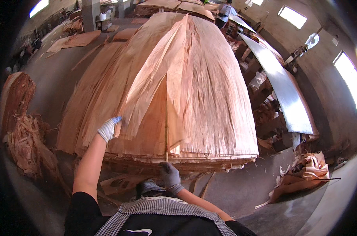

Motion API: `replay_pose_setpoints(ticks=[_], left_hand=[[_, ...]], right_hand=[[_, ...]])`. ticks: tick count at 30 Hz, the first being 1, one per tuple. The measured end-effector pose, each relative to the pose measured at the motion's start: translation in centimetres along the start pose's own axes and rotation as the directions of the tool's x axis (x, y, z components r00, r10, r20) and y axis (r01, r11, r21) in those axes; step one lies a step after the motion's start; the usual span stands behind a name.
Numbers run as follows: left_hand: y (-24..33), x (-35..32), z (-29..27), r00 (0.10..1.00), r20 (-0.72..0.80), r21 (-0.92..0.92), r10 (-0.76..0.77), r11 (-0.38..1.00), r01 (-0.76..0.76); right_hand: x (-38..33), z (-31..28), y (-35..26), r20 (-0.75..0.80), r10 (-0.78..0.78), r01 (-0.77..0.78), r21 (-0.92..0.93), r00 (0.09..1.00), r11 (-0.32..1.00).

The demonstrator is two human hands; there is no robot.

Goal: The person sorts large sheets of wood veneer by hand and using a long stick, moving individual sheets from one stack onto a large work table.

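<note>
My right hand (170,176) is closed round the near end of a thin stick (166,135); my left hand (109,129) is at the low end of a loose flap (145,94), though I cannot tell whether it pinches it; the top sheet (219,90) lies on the pile (225,158) before me; I judge the spreading partway, the right side laid out, the middle gap still open; a pale curved mark (138,231) shows on my shirt (178,220); I can read no writing.

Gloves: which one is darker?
The right hand's glove: dark grey, at the lower end of the stick. The left hand's glove is whitish with some blue.
</note>
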State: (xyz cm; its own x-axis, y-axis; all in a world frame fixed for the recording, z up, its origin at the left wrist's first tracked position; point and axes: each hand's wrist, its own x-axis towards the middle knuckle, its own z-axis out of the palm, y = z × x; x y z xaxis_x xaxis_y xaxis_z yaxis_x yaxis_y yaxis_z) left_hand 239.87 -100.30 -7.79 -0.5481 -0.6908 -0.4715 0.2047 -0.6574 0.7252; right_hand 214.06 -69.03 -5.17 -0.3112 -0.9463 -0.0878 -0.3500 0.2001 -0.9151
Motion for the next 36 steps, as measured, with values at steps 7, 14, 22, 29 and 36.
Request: replay_pose_setpoints(ticks=[7,14,22,29,36], left_hand=[[-6.1,-3.2,3.7,0.951,-0.289,0.140,0.112,0.987,-0.074],[-10.2,-6.1,4.8,0.998,-0.014,-0.195,0.053,0.979,-0.055],[-10.3,-10.9,3.3,0.984,0.175,0.712,-0.035,0.695,-0.102],[-9.5,-14.0,-6.6,0.469,-0.873,-0.022,0.130,0.952,-0.306],[-10.3,-11.5,-6.5,0.722,-0.682,-0.413,-0.111,0.874,-0.256]], right_hand=[[-0.3,-0.3,4.3,-0.214,-0.043,0.046,0.009,0.976,0.999],[4.0,-7.3,-2.0,-0.023,0.347,-0.256,0.629,0.937,0.734],[6.5,-10.5,-11.4,-0.063,0.328,-0.263,0.466,0.943,0.845],[4.9,-13.0,-10.3,-0.007,0.398,-0.343,0.495,0.917,0.798],[4.6,-14.2,-13.2,0.121,0.241,-0.262,0.627,0.963,0.734]])
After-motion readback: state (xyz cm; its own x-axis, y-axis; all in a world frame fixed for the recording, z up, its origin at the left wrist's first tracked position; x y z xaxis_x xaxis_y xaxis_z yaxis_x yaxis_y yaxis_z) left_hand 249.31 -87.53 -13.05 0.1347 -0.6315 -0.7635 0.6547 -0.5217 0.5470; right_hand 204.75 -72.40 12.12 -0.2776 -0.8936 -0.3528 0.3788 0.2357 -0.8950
